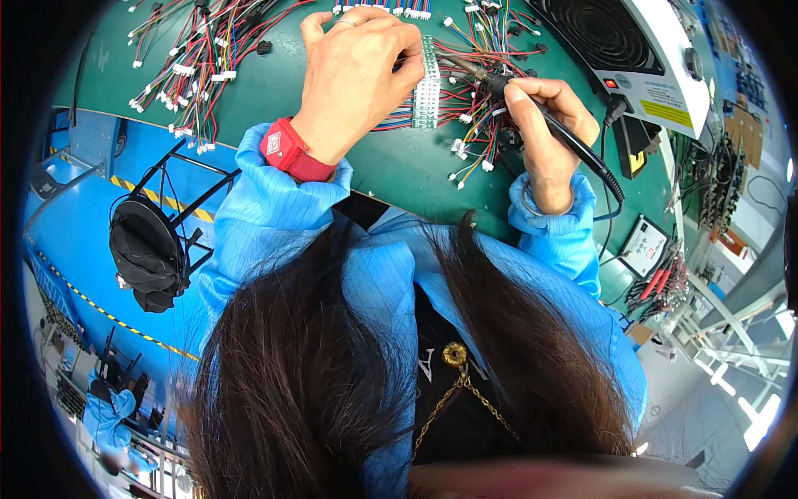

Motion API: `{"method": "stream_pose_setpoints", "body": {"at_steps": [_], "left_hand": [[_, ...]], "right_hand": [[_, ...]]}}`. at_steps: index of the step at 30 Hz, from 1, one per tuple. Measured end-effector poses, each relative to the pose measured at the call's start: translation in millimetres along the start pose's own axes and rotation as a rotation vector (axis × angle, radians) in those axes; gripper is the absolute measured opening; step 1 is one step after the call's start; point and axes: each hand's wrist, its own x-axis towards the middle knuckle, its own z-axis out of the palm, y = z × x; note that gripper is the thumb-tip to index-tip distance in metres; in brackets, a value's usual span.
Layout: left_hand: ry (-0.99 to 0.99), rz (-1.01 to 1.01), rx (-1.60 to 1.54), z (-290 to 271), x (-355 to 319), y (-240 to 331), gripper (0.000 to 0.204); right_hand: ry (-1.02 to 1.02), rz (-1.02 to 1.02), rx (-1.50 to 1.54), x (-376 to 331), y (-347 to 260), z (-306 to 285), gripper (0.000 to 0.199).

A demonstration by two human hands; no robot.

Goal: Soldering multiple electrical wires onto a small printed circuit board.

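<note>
Grasping black-handled soldering iron with metal shaft in right hand, with closed grip, pointing shaft left at pale-green ribbed terminal strip. Cannot tell about tip contact. Curling left hand over wires just left of strip, with fingertips partly hidden; cannot tell what's pinched, if anything. Wearing red wristband on left wrist. Note strip on green tabletop, set back from near edge, between both hands. Note also tangled multicoloured wires with white connectors just right of strip, plus red-and-black wire bundle with white plugs toward tabletop's left end. See white box with round black fan grille toward right edge, beyond right hand.
</note>
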Motion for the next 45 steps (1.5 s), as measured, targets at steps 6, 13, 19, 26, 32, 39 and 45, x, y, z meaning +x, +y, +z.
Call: {"method": "stream_pose_setpoints", "body": {"at_steps": [6, 13, 19, 26, 32, 39, 45], "left_hand": [[0.089, 0.066, -0.059, -2, -3, -5, 0.005], [0.234, 0.164, -0.348, -17, -23, 24, 0.011], [0.263, 0.091, -0.477, -2, -33, 31, 0.011], [0.174, 0.040, -0.590, -4, -33, 12, 0.010], [0.218, -0.215, -0.296, -19, -33, -19, 0.007], [0.266, 0.114, -0.203, -10, -20, -12, 0.011], [0.168, 0.090, -0.157, 10, -16, -6, 0.010]], "right_hand": [[0.058, -0.064, 0.008, 0, -2, -3, 0.012], [-0.126, -0.533, -0.218, 2, -9, 5, 0.026], [-0.171, -0.504, -0.246, -6, -3, 15, 0.019], [-0.060, -0.545, -0.323, -6, 4, 20, 0.017], [0.031, -0.249, 0.046, -10, -8, 16, 0.023], [0.028, -0.059, 0.052, -6, -21, -10, 0.011], [0.009, -0.029, 0.015, -6, -14, -9, 0.011]]}}
